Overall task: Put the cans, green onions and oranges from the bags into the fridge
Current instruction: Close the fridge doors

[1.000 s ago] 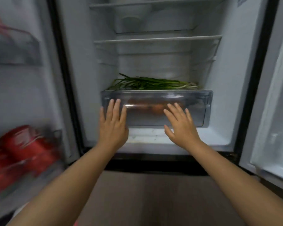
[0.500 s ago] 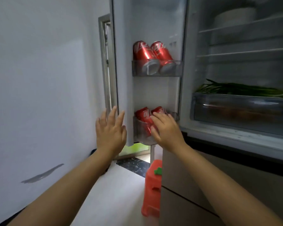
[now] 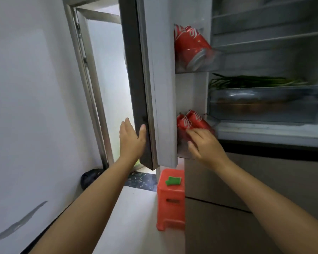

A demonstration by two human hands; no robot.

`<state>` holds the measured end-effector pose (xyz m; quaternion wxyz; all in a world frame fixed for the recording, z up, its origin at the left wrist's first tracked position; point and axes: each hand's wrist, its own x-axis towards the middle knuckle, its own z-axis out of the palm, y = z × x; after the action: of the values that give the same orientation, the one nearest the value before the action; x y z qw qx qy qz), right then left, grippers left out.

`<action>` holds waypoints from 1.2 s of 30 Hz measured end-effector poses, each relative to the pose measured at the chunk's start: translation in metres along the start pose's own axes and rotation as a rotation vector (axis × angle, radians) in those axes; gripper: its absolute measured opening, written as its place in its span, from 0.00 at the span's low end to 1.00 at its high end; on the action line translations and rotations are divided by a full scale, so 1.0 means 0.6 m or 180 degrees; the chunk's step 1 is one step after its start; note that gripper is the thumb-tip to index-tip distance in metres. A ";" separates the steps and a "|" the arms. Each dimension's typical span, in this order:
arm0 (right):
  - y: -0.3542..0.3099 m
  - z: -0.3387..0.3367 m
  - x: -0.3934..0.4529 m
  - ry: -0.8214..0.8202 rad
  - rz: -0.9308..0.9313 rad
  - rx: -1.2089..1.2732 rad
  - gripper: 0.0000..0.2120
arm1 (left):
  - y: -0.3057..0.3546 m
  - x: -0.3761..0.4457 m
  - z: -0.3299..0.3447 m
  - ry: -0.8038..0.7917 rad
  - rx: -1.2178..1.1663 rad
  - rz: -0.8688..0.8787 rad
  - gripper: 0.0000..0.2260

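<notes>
The fridge door (image 3: pixel 160 79) stands partly open. Red cans (image 3: pixel 190 44) lie in its upper bin, and more red cans (image 3: pixel 191 121) fill the lower bin. My left hand (image 3: pixel 131 138) lies flat on the door's outer face, thumb at its edge, fingers apart. My right hand (image 3: pixel 203 143) rests open on the lower bin's front, touching the cans. Inside, green onions (image 3: pixel 250 81) lie on top of the clear drawer (image 3: pixel 264 105), and oranges (image 3: pixel 250 107) show dimly through its front.
A red plastic stool (image 3: pixel 170 200) with a green piece on top stands on the floor right under the door. A doorway (image 3: pixel 106 85) opens behind the door. A white wall (image 3: pixel 26 107) is at the left, with a dark bag (image 3: pixel 90 177) at its foot.
I turned from the drawer to the door. Both hands left the drawer front: the left one went to the door's outer face, the right one to the lower bin. The door has swung inward.
</notes>
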<state>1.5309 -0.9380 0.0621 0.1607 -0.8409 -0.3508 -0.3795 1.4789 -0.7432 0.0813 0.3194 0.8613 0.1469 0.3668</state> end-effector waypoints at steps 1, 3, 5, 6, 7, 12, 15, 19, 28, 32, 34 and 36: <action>0.013 -0.011 -0.010 -0.0010 0.0089 0.0124 0.21 | 0.005 0.004 0.006 0.0010 -0.0088 -0.0060 0.29; 0.037 -0.041 -0.026 -0.0157 0.0347 0.0382 0.26 | 0.017 0.005 0.020 -0.0034 -0.0301 -0.0081 0.30; 0.067 -0.067 -0.040 -0.0377 0.0680 0.0489 0.34 | 0.041 -0.006 0.034 -0.0277 -0.0719 0.0118 0.29; 0.087 -0.077 -0.047 -0.0486 0.0808 0.0478 0.37 | 0.056 -0.017 0.043 -0.0453 -0.0994 0.0278 0.27; 0.106 -0.086 -0.054 -0.0583 0.0899 0.0414 0.39 | 0.069 -0.031 0.052 -0.0580 -0.1160 0.0444 0.24; 0.186 -0.157 -0.098 -0.0433 0.1465 0.0102 0.33 | 0.126 -0.090 0.120 -0.0676 -0.0898 0.1309 0.27; 0.226 -0.206 -0.123 -0.0323 0.1590 -0.0125 0.30 | 0.175 -0.104 0.180 -0.0626 -0.0480 0.1702 0.35; 0.302 -0.250 -0.162 -0.0342 0.1613 -0.0526 0.30 | 0.253 -0.108 0.276 -0.0901 -0.0255 0.2135 0.30; 0.527 -0.281 -0.216 -0.0236 0.1617 -0.1255 0.25 | 0.395 -0.044 0.500 -0.1039 0.0744 0.2041 0.27; 0.584 -0.255 -0.204 -0.0223 0.1497 -0.1218 0.24 | 0.398 -0.029 0.536 -0.0856 0.0926 0.1958 0.28; 0.596 -0.246 -0.200 -0.0185 0.1432 -0.1187 0.23 | 0.401 -0.032 0.531 -0.0779 0.0979 0.2027 0.29; 0.594 -0.247 -0.202 -0.0083 0.1342 -0.1200 0.21 | 0.406 -0.035 0.521 -0.0911 0.1172 0.1935 0.30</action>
<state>1.6504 -1.3247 0.0675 0.0724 -0.9152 -0.0934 -0.3854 1.6960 -1.0754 0.0655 0.0533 0.9511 -0.0978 0.2883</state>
